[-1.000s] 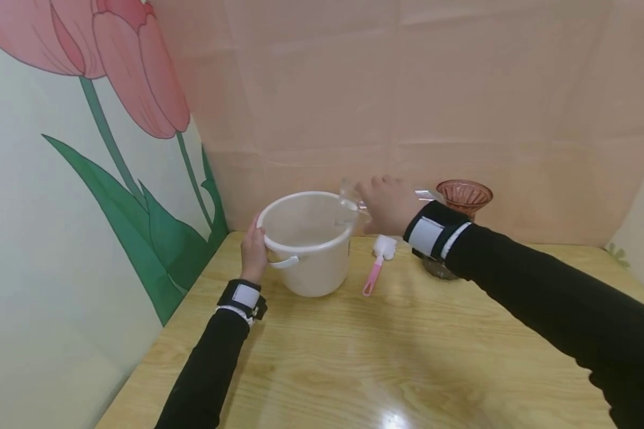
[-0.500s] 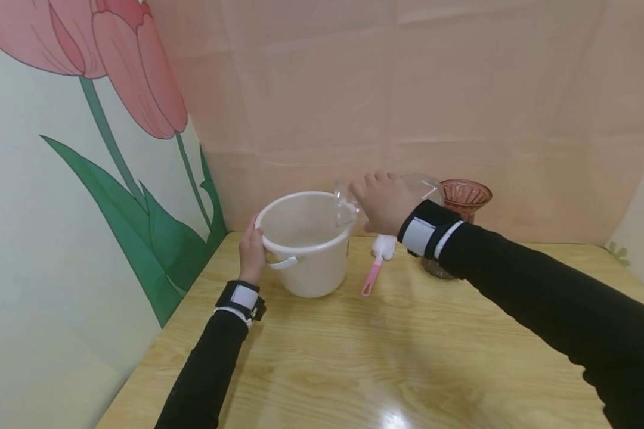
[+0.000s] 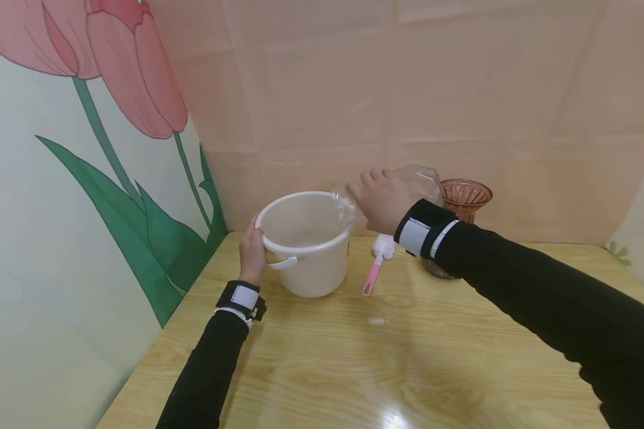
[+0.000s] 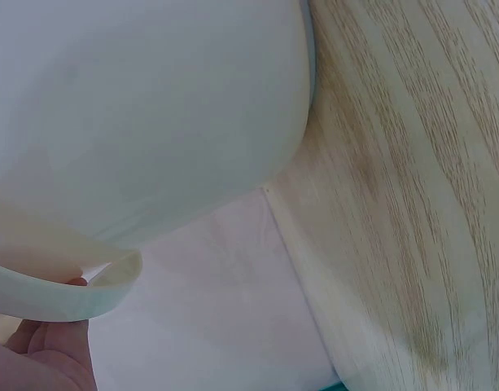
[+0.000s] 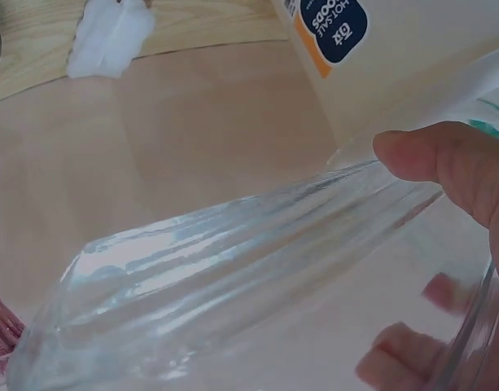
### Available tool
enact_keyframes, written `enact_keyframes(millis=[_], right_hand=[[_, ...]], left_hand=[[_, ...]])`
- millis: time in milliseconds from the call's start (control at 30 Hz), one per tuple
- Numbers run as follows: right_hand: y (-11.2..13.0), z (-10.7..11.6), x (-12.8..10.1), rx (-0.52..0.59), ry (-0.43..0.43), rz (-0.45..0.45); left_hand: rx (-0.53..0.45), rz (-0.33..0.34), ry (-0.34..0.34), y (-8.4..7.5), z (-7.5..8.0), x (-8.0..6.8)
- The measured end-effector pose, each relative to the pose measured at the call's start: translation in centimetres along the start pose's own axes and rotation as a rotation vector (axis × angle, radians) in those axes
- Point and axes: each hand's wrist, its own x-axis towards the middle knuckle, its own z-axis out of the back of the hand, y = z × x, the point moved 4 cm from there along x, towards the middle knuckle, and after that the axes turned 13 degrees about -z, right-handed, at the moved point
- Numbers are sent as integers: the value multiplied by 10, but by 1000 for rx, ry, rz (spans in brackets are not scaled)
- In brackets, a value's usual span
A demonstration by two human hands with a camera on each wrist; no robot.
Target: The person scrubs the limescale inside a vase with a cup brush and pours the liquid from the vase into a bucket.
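A white plastic bucket [image 3: 307,243] stands at the table's back left, seen close up in the left wrist view as the bucket [image 4: 143,106]. My left hand [image 3: 253,252] grips its rim on the left side, where my left hand [image 4: 41,362] shows under the rim. My right hand [image 3: 382,201] holds a clear glass vase [image 3: 415,181] tilted on its side, mouth over the bucket's right rim. The right wrist view shows the ribbed clear vase [image 5: 233,277] with my right hand's fingers [image 5: 444,163] curled round its neck.
A pink-handled brush with a white sponge head [image 3: 378,263] lies right of the bucket. An amber ribbed glass vase [image 3: 464,199] stands behind my right wrist. The wooden table [image 3: 386,357] meets a flower-painted wall on the left and a pink backdrop behind.
My right hand has tipped the clear vase further, raising its base and bringing its mouth lower over the bucket's rim. The left hand stays on the bucket.
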Motion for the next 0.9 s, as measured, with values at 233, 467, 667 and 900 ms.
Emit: enact_keyframes(millis=[233,467,667,900], right_hand=[[-2,-4,0,-29,-50,20],[1,-4,1,-109,-118,40],[3,-5,1,-149,-199,63],[8,-5,1,-221,-292,129]], left_hand=[[-3,-22,-13,-4,-5,-2],[-4,-29,-6,-4,-5,-2],[10,-33,-6,-3,-6,-3],[22,-40,-18,-2,-5,-1]])
